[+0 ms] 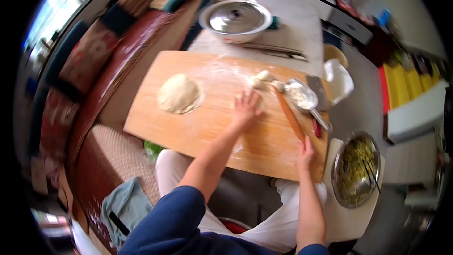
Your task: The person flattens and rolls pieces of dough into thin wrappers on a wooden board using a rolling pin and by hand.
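Observation:
My left hand [247, 109] lies flat with its fingers spread on the floured wooden board [207, 134]; whether dough is under the palm is hidden. In my right hand [306, 153], near the board's front right, is the lower end of a wooden rolling pin [288, 115]. The pin slants up and left, its far tip close to several small dough pieces [260, 81]. A large round mound of dough [179, 94] rests on the board's left side. Right of the pin sits a metal scoop [302, 95] of flour.
A cleaver blade [315, 88] lies at the board's right edge. Behind the board stands a white basin with a metal lid [236, 17], near chopsticks [273, 49]. At the right, a metal bowl [336, 178] holds chopped greenish-yellow filling with chopsticks. A sofa [101, 75] runs along the left.

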The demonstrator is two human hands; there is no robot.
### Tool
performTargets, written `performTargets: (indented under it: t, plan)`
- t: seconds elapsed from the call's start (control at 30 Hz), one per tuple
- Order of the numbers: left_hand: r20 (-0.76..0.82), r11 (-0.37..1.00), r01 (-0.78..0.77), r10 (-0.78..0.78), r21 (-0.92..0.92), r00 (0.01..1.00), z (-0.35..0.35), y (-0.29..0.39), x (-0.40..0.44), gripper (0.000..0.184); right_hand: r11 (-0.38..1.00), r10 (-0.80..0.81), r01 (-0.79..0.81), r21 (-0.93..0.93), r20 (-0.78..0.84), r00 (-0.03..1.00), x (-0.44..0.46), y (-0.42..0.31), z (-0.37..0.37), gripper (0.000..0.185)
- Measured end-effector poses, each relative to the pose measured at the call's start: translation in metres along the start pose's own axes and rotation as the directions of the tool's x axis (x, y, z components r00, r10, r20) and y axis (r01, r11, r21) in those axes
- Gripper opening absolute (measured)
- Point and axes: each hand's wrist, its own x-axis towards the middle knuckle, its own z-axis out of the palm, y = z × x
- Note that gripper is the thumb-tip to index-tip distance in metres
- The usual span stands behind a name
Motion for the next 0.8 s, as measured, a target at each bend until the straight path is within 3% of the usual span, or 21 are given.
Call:
performTargets:
  t: [0.07,0.13,0.2,0.3,0.43,0.53,0.63,0.73,0.8]
  plan:
    - [-0.115,0.997,-0.068,0.064,-0.032,0.991,-0.005,0.007,-0.031,0.076,0.993,0.071,-0.077,0.093,0.064,0.995,0.002,0.0,0.0,0.041]
    - [-0.033,0.986,-0.147,0.145,-0.075,0.989,-0.023,0.015,-0.069,0.079,0.996,0.065,-0.069,0.061,0.054,0.996,0.003,0.008,0.002,0.045]
    - [-0.005,0.955,-0.256,0.259,-0.15,0.966,-0.006,0.004,-0.097,0.083,0.999,-0.04,0.04,-0.018,0.023,0.999,0.006,0.025,0.007,0.045]
    - [0.004,0.966,-0.221,0.223,-0.137,0.975,-0.02,-0.038,-0.125,0.08,0.995,-0.072,0.073,-0.062,0.025,0.997,0.01,0.041,0.011,0.045]
    - [-0.083,0.99,0.005,-0.017,-0.144,0.996,-0.024,-0.096,-0.144,0.076,0.997,0.064,-0.061,-0.041,0.093,0.994,0.024,0.042,0.009,0.047]
    - [-0.153,0.983,0.011,-0.039,-0.185,0.987,-0.025,-0.109,-0.156,0.074,0.996,0.089,-0.09,0.006,0.052,0.995,0.03,0.035,0.015,0.046]
    - [-0.157,0.975,0.021,-0.057,-0.222,0.986,-0.028,-0.107,-0.154,0.073,0.997,0.023,-0.022,-0.08,0.007,1.0,0.029,0.034,0.022,0.046]
    - [-0.206,0.961,0.012,-0.072,-0.277,0.976,-0.026,-0.107,-0.156,0.072,0.981,0.063,-0.039,-0.189,0.125,0.99,0.033,0.038,0.015,0.052]
    - [-0.229,0.949,0.009,-0.085,-0.314,0.97,-0.022,-0.108,-0.156,0.071,0.979,0.02,0.002,-0.203,0.108,0.994,0.032,0.036,0.015,0.052]
